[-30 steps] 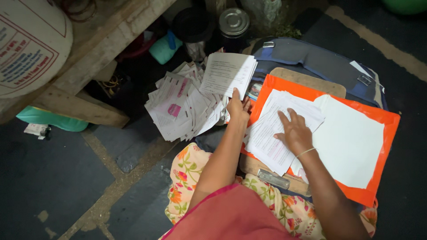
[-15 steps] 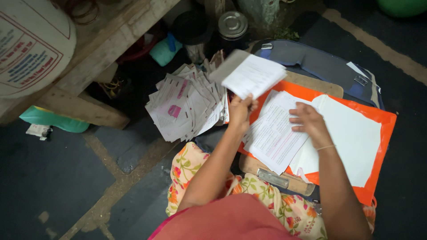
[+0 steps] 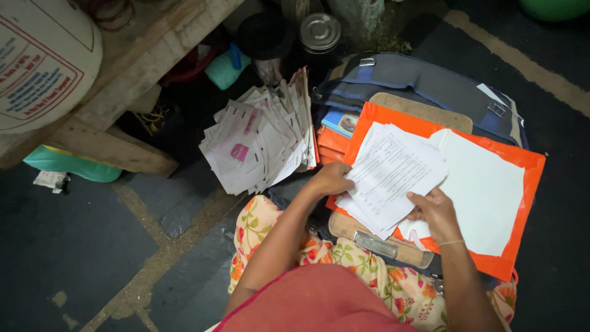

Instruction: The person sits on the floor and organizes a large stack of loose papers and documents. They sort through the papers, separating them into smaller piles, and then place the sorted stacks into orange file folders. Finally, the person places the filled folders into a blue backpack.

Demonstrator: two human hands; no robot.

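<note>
A stack of printed white sheets lies over an open orange folder. My left hand grips the stack's left edge. My right hand holds its lower right corner, thumb on top. A large blank white sheet rests on the folder to the right. Under the folder sits a wooden clipboard with a metal clip, on my lap.
A fanned pile of white and pink slips lies on the dark floor to the left. A blue-grey bag sits behind the folder. A steel-lidded tin, a wooden bench and a white sack stand at the top left.
My left hand brought a bundle of sheets from near the slip pile over onto the stack on the folder. Both hands now hold the joined stack; my right hand slid to its lower corner.
</note>
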